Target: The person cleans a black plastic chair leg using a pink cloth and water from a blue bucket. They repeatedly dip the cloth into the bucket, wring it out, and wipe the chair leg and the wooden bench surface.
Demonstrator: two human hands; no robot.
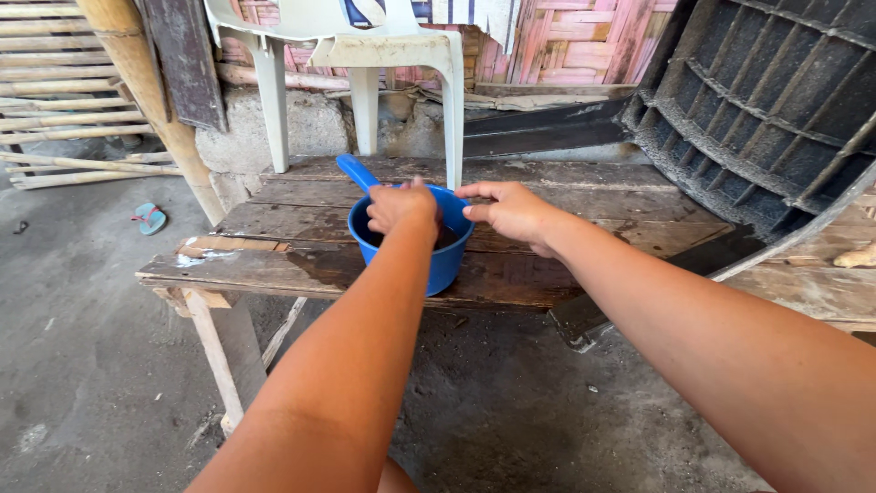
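1. My left hand (401, 206) curls its fingers (412, 194) down into the mouth of the blue dipper (412, 245). The fingertips are hidden inside, so I cannot tell whether they have closed on anything.
2. My right hand (511, 212) rests at the far right of the rim, with its fingers (474, 192) loosely bent and touching the edge. It steadies the dipper and does not clamp it.
3. I judge the dipper to be light, stiff plastic with smooth walls that could turn slippery. The long handle (356, 172), which sticks out to the rear left, looks like the surest place to hold it.
4. It is a round, deep, bright blue scoop with something dark inside.
5. It stands upright near the front edge of the weathered plank counter (274, 265), just before the legs of a white plastic chair (365, 55). A dark slatted crate (766, 110) leans at the right.
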